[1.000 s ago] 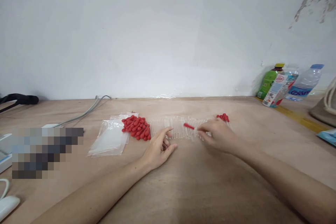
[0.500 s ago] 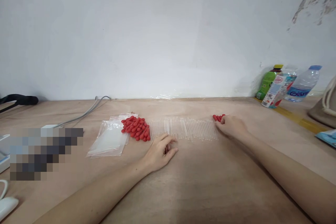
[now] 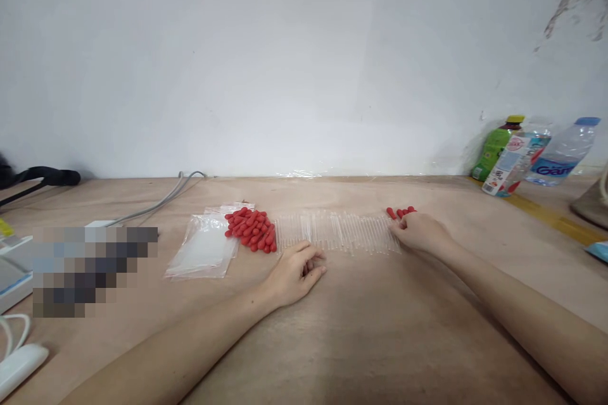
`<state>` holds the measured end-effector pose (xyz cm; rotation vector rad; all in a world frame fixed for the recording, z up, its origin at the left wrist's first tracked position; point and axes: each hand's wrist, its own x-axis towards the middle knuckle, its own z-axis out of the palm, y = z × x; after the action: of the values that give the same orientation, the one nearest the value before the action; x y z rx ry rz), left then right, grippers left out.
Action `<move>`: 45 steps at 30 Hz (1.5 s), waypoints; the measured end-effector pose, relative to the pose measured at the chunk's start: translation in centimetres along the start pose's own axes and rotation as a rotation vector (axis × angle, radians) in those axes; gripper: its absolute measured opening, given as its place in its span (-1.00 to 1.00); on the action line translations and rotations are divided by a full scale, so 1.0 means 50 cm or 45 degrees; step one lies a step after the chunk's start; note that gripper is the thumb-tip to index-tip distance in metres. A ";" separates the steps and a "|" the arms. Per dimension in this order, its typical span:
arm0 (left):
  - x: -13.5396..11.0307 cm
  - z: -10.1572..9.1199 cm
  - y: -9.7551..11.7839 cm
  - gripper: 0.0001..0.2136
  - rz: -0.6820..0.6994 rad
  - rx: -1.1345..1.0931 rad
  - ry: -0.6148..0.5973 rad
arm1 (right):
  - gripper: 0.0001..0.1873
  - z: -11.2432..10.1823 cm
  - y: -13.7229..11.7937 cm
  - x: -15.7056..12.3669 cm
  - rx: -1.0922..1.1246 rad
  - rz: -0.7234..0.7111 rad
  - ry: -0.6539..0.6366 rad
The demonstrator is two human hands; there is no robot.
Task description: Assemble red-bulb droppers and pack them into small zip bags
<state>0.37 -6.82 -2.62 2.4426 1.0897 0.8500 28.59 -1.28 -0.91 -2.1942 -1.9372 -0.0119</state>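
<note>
A row of clear thin tubes [image 3: 339, 232] lies across the middle of the wooden table [image 3: 361, 329]. At its left end sits a pile of red caps [image 3: 251, 230]. My left hand [image 3: 295, 272] rests on the table at the row's near left edge, fingers loosely bent, holding nothing I can see. My right hand [image 3: 420, 231] lies at the row's right end. Its fingers are closed over a small group of red-capped tubes [image 3: 401, 211], whose red tips show just past the fingertips.
Clear plastic bags [image 3: 204, 247] lie left of the red caps. A grey cable [image 3: 156, 202] runs to the wall. Bottles [image 3: 517, 155] stand at the far right by the wall. A white device [image 3: 19, 364] and a blurred patch sit at the left.
My right hand carried a red-capped tube from over the middle of the row to the group at the right end and stayed there. My left hand barely shifted. The view moved slightly.
</note>
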 end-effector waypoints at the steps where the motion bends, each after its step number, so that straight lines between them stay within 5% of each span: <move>1: 0.001 -0.001 0.001 -0.83 0.002 0.022 -0.005 | -0.64 0.001 -0.001 0.000 -0.006 0.020 -0.028; 8: 0.028 -0.084 -0.011 -0.84 -0.114 0.683 0.187 | -0.69 -0.001 -0.011 -0.003 0.021 0.078 -0.117; 15: 0.035 -0.149 -0.044 -0.67 -0.447 1.063 0.055 | -0.69 0.003 -0.016 -0.009 0.074 0.066 -0.104; 20: 0.035 -0.140 -0.040 -0.75 -0.508 1.132 0.021 | -0.64 0.007 -0.020 -0.014 0.049 0.033 -0.044; 28: 0.032 -0.133 -0.046 -0.79 -0.477 1.207 0.041 | -0.68 0.032 -0.037 -0.035 -0.041 -0.043 0.359; 36: 0.029 -0.088 -0.008 -0.86 -0.076 0.797 0.125 | -0.72 0.061 -0.052 -0.067 -0.119 -0.495 0.935; 40: 0.022 -0.035 -0.008 -0.86 0.035 0.548 0.031 | -0.79 0.064 -0.060 -0.075 0.058 -0.837 0.909; 45: 0.038 -0.002 -0.045 -0.79 0.129 0.347 0.204 | -0.81 0.068 -0.082 -0.080 0.313 -0.989 0.739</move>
<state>0.05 -3.91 -2.96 2.7111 1.2176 1.0016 23.56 -4.19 -4.21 -1.0175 -2.1250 -0.4462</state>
